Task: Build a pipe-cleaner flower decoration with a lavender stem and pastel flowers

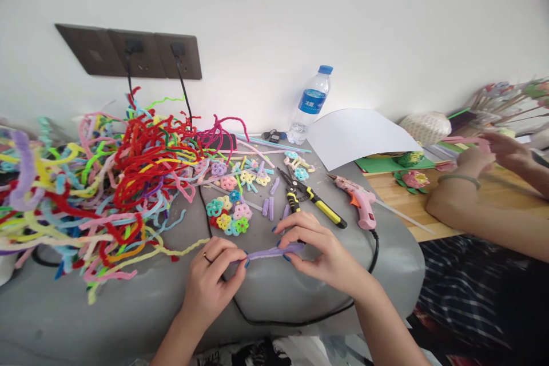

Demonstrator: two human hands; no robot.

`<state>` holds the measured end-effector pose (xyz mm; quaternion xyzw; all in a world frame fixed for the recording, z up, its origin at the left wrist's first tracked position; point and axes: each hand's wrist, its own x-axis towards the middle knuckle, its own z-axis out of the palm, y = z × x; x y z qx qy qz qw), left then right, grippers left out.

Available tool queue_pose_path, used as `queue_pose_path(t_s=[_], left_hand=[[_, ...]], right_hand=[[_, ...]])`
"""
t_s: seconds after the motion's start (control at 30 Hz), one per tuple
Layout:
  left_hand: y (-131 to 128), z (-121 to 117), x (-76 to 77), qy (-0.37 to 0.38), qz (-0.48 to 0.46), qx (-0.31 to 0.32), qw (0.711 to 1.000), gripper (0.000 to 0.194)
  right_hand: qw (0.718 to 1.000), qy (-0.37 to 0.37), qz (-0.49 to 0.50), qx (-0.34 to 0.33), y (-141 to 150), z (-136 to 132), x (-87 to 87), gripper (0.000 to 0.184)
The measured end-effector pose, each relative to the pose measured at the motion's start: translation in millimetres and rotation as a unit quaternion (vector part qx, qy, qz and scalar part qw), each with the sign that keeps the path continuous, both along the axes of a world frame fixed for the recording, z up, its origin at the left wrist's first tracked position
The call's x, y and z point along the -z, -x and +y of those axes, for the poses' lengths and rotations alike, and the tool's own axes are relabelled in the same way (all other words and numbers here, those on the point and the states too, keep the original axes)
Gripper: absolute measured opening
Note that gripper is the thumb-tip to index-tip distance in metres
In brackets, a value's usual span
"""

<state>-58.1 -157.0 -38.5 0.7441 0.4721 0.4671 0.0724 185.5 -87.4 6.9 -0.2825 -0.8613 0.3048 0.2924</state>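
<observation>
A fuzzy purple pipe cleaner (268, 253) stretches level between my two hands, above the front of the grey table. My left hand (217, 271), with a ring on one finger, pinches its left end between thumb and forefinger. Thumb and fingers of my right hand (319, 246) close on its right end. Just beyond lie short folded purple pieces (268, 207), yellow-and-black pliers (309, 197) and a cluster of pipe-cleaner flowers (229, 214). To the right of the pliers rests a pink glue gun (358, 200).
A large tangle of colourful pipe cleaners (141, 166) covers the table's left side. A water bottle (312, 102) stands by the wall near white paper (364, 137). The glue gun's black cable (300, 323) loops along the front. At right, another person's hands (480, 154) work over a wooden table (412, 211).
</observation>
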Motion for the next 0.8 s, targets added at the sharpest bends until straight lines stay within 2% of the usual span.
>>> queue_pose_path(t_s=[0.4, 0.53, 0.6, 0.67, 0.73, 0.8], left_hand=[[-0.5, 2.0, 0.3, -0.006, -0.002, 0.003, 1.0, 0.015], [0.0, 1.0, -0.2, -0.015, -0.009, -0.008, 1.0, 0.015], [0.6, 0.7, 0.2, -0.019, -0.014, -0.019, 1.0, 0.015], [1.1, 0.5, 1.1, -0.022, -0.019, -0.032, 0.999, 0.015], [1.6, 0.4, 2.1, -0.026, -0.024, -0.046, 0.998, 0.015], [2.0, 0.2, 3.1, -0.03, -0.029, -0.058, 0.997, 0.015]], right_hand=[[1.0, 0.007, -0.008, -0.003, 0.3, -0.6, -0.5, 0.02], [1.0, 0.013, -0.011, 0.011, -10.1, -0.3, -3.6, 0.036], [0.998, 0.002, 0.008, 0.059, -19.5, 3.5, -5.6, 0.04], [0.989, -0.019, 0.012, 0.148, -29.1, 9.3, -4.0, 0.035], [0.969, -0.044, -0.021, 0.241, -35.8, 14.7, 4.1, 0.033], [0.949, -0.066, -0.081, 0.296, -37.2, 16.9, 18.3, 0.039]])
